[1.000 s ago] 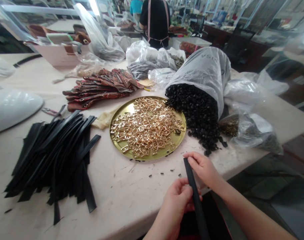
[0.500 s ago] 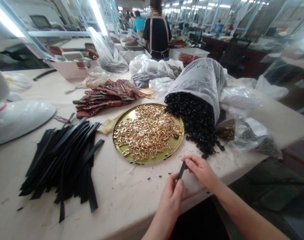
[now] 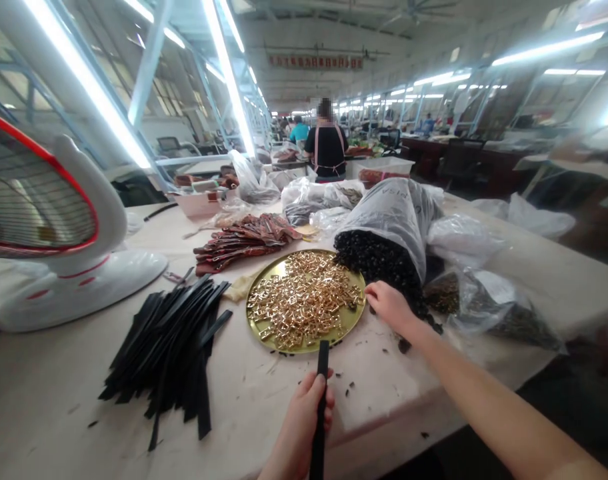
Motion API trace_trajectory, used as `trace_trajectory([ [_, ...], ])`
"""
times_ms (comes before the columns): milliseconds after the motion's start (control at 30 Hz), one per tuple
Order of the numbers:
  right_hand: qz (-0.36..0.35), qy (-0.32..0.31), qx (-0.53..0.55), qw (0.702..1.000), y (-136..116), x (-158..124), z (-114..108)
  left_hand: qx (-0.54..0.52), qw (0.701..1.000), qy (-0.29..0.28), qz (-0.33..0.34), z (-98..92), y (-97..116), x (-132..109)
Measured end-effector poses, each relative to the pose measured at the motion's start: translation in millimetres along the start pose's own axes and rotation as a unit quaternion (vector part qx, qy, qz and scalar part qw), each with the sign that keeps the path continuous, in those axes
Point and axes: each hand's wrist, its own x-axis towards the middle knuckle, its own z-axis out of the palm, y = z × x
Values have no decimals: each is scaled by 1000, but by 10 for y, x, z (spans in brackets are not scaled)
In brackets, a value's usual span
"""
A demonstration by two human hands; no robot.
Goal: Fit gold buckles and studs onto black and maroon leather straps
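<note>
My left hand (image 3: 307, 407) is closed around a black strap (image 3: 323, 360), which stands nearly upright above the table's front edge. Ahead of it lies a round gold tray (image 3: 258, 333) heaped with small gold buckles (image 3: 304, 300). At the tray's right edge my right hand (image 3: 390, 307) has its fingers drawn together, beside a heap of small black pieces (image 3: 379, 260) spilling from a plastic bag (image 3: 397, 207). What those fingertips hold, if anything, is hidden. A bundle of black straps (image 3: 169, 347) lies to the left of the tray.
A white fan (image 3: 99, 280) stands at the left. Behind the tray is a stack of reddish-brown strips (image 3: 244, 240). Clear bags (image 3: 494, 307) lie at the right. A person in an apron (image 3: 327, 147) stands farther back, facing away.
My hands have moved apart. The right has gone forward to the tray's edge and the black pieces; the left keeps the strap, now held more upright. The view has tilted up.
</note>
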Motion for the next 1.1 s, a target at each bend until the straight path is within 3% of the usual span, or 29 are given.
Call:
trace_trajectory([
  [200,3,-71,23,997,-204,183,197,14,1000,-9,24,11,-44,50],
  [400,29,-88,217,972,-371,-13,174,44,994,-1,98,73,45,23],
  [567,86,-127,431,889,-535,-469,149,45,987,-22,155,267,192,-48],
  [700,147,-115,538,822,-630,-711,186,-15,994,-60,92,367,184,-162],
  [800,209,-105,642,730,-651,-800,231,-54,995,-58,60,378,141,-237],
  [867,244,-90,673,693,-627,-840,266,-65,995,-57,43,381,114,-262],
  [1100,267,-51,580,768,-363,-968,222,-53,994,-87,-30,493,-3,-213],
])
